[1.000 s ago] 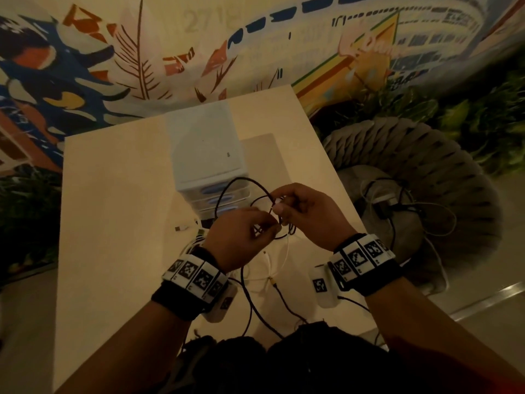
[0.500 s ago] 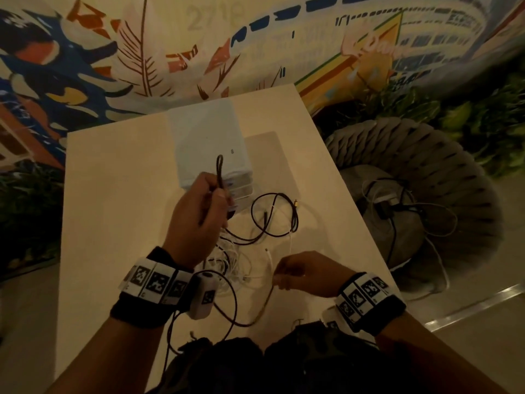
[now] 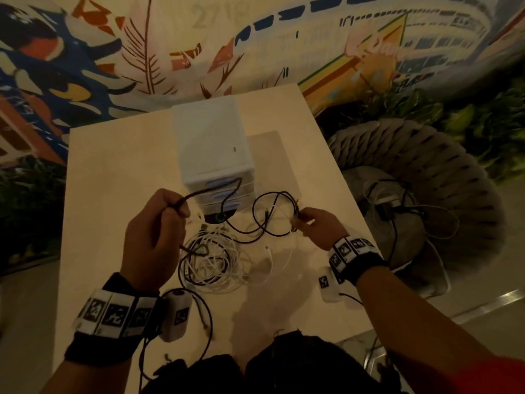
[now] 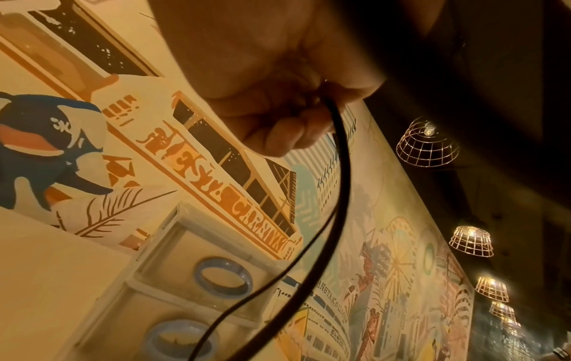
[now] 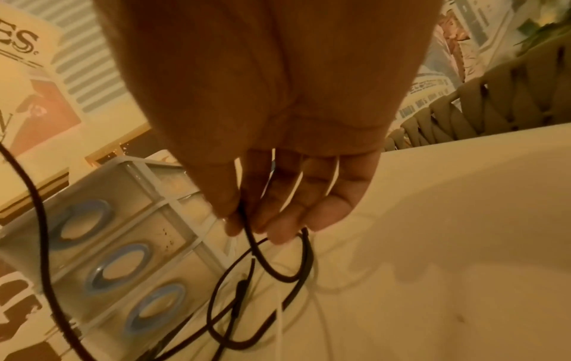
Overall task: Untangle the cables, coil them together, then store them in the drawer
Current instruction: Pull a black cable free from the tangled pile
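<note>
Painted mural (image 3: pixel 147 52) on wall behind desk (image 3: pixel 113 172). Woven rope chair (image 3: pixel 426 172) right of desk, holding separate wire bundle (image 3: pixel 397 211). Wire-cage lamps (image 4: pixel 428 144) overhead.

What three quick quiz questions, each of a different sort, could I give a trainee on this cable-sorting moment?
1. True or false: the left hand grips a black cable.
2. Multiple choice: the white cables are (a) in the right hand, (b) heaped on the table, (c) inside a drawer.
3. Fill in: the drawer unit shows ___ ring handles in the right wrist view, all drawers closed.

Key: 1 true; 2 b; 3 three. The right hand pinches another stretch of black cable near the loops in front of the unit.
</note>
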The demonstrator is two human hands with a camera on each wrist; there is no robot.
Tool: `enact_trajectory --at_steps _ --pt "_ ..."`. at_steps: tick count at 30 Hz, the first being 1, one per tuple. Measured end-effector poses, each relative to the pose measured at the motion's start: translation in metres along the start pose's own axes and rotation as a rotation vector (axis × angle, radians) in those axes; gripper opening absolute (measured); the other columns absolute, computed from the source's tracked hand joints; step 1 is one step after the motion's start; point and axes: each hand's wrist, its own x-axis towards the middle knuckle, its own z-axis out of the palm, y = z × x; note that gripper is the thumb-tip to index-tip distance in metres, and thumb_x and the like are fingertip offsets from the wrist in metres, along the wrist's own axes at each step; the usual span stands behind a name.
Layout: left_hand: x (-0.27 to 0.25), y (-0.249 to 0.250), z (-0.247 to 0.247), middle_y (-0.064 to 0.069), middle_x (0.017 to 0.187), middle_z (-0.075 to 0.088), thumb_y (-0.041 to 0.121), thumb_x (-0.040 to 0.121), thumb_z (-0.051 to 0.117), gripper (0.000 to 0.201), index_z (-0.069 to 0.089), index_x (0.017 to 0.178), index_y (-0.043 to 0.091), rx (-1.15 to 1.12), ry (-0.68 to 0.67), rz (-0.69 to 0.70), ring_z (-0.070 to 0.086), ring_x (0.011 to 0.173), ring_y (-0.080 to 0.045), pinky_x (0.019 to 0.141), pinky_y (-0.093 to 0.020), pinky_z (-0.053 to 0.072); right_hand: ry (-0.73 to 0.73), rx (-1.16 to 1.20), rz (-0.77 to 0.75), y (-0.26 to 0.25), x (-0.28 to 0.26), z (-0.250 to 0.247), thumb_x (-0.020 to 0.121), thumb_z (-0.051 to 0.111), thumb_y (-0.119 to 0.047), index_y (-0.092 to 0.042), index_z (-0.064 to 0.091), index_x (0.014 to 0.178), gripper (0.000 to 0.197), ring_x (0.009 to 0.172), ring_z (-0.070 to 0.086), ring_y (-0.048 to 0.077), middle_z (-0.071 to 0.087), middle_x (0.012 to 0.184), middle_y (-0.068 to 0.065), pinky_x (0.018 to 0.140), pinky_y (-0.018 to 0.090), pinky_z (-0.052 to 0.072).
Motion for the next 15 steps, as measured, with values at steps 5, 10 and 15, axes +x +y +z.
enact_trajectory --at_steps 5,10,15 --pt "-0.006 0.005 -0.012 0.002 0.055 0.037 0.038 0.101 0.04 0.035 0.045 0.071 0.021 0.069 0.026 -0.045 0.033 0.048 -0.022 0.048 -0.033 0.029 0.136 0.156 -0.113 -0.016 -0.001 -0.012 0.104 0.049 -0.033 -0.029 0.067 0.095 0.021 0.083 0.066 0.003 0.072 0.091 -0.01 0.079 0.022 0.047" --pt "-0.009 0.009 -0.016 -0.009 0.051 0.037 0.045 0.103 0.042 0.051 0.04 0.065 0.01 0.242 0.043 -0.066 0.038 0.048 -0.028 0.048 -0.039 0.034 0.221 0.153 -0.26 -0.036 -0.006 -0.037 0.105 0.047 -0.031 -0.031 0.067 0.099 0.021 0.083 0.065 0.002 0.072 0.085 -0.012 0.078 0.019 0.049" --pt "-0.007 0.016 -0.015 -0.005 0.058 0.042 0.043 0.101 0.047 0.045 0.041 0.064 0.017 0.286 0.034 -0.02 0.04 0.051 -0.018 0.049 -0.02 0.029 0.231 0.167 -0.322 -0.048 -0.005 -0.054 0.105 0.046 -0.032 -0.033 0.066 0.1 0.02 0.071 0.062 0.001 0.066 0.074 -0.02 0.072 0.021 0.048"
